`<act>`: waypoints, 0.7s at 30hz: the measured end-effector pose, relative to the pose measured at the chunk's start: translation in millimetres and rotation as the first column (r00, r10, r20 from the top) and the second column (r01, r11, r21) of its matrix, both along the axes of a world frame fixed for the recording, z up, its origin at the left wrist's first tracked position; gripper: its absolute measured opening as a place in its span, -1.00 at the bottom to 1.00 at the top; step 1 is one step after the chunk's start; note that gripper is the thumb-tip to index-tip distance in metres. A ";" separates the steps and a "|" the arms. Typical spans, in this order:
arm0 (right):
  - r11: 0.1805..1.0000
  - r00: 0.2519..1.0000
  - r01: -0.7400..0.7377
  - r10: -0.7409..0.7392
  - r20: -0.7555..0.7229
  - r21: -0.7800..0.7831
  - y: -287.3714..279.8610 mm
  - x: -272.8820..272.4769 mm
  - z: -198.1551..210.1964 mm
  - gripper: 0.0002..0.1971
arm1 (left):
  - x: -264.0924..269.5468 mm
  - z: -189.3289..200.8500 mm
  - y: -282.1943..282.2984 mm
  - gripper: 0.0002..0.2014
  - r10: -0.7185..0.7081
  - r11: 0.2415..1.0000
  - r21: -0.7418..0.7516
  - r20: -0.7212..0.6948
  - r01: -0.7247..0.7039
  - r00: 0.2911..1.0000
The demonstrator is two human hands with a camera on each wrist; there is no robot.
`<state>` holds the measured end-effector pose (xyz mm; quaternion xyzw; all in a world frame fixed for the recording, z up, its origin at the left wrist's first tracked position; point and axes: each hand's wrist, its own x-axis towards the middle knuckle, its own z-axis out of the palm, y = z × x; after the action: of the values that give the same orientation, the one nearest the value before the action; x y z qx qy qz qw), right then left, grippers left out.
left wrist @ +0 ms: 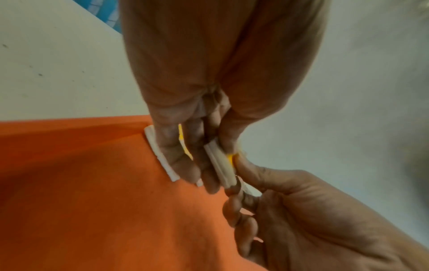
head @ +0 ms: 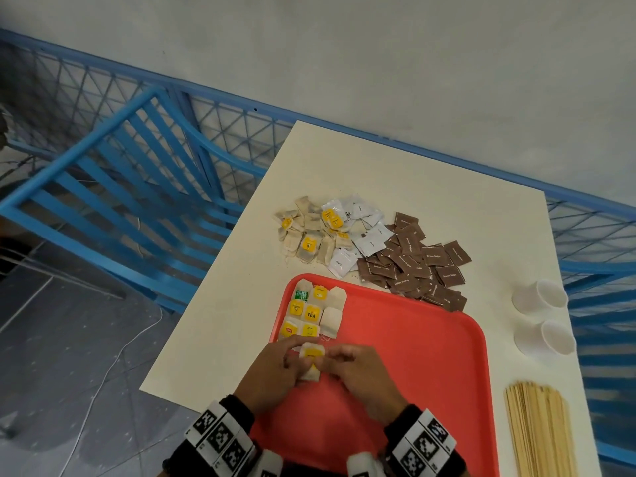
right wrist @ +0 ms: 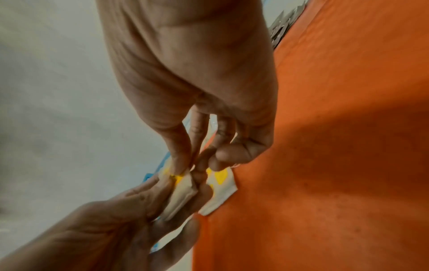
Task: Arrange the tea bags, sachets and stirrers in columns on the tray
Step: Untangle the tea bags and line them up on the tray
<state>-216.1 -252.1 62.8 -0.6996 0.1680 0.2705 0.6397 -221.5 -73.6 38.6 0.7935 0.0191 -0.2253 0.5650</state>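
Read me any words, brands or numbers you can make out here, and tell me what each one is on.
"TEA": yellow tag of a tea bag on the red tray.
"Brown Sugar": brown sachets, only just legible.
Green tag, other yellow tags, white sachets: print too small or blurred.
Wrist bands: black-and-white coded squares, no words.

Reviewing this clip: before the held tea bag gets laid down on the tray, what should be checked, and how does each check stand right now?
1. Tea bag gripped by left hand and right hand: ok.
2. Only one bag held: cannot tell; the left wrist view shows several edges.
3. Bare space on the red tray nearer the person, below the laid tea bags: ok.
4. Laid columns straight: ok.
5. String clear of the neighbours: cannot tell.
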 end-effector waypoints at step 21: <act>0.907 0.971 -0.108 0.183 0.151 -0.408 -14.6 30.8 -28.8 -0.83 | 29.1 -28.8 -0.6 -0.70 -0.374 0.695 0.701 0.161 0.161 0.913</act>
<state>-185.3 -266.7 34.0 -0.8474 0.1060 0.2115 0.4754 -192.4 -74.2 9.8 0.9615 -0.1013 -0.1643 0.1958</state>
